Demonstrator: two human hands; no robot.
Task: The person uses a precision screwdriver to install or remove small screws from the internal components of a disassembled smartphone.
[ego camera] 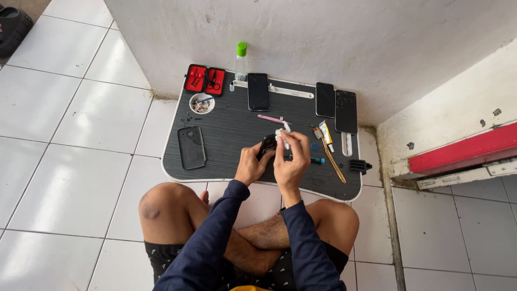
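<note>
I sit cross-legged on a tiled floor at a low black lap table [226,134]. My left hand [249,166] grips a small black device [267,144] just above the table's front middle. Over it, my right hand [291,161] pinches a small white piece [282,134], perhaps a cloth or wipe, pressed against the device's top. Both hands touch each other around the device. What the device is exactly stays hidden by my fingers.
On the table lie a dark phone back cover [191,147], three phones [258,91] [325,99] [346,111], an open red tool case [205,80], a small dish of parts [202,103], a green-capped bottle [241,61], a pink tool [269,118], a glue tube [326,134]. A white wall stands behind.
</note>
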